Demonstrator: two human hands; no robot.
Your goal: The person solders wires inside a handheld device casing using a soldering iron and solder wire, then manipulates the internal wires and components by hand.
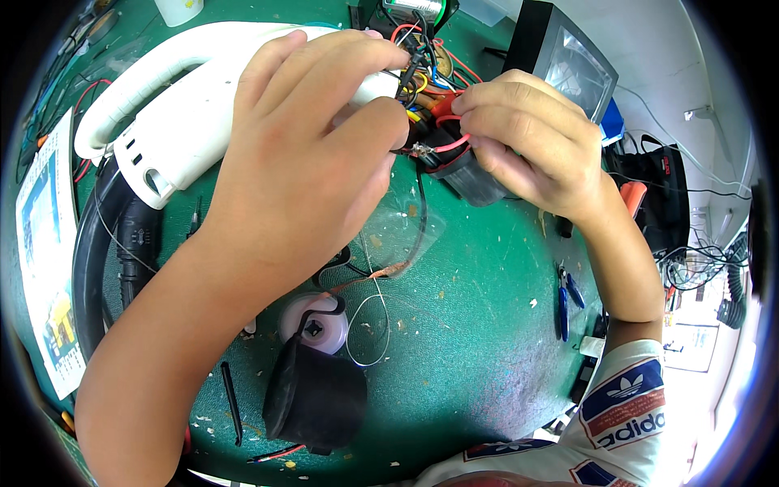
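A long white plastic housing with slots lies at the upper left, and a bundle of coloured wires comes out of its far end. My left hand is closed around that end, fingertips beside the wires; its palm side is hidden. To the right, my right hand pinches a red wire between thumb and fingers. The wire's bare, frayed-looking end points toward my left thumb. Below the wires, close to my right fingers, sits a dark cup-shaped part.
Nearer me are a black cylindrical part, a spool with thin wire and a black strip. Blue-handled cutters lie at right. A black-framed screen stands at the back; a black hose curves at left on the green table.
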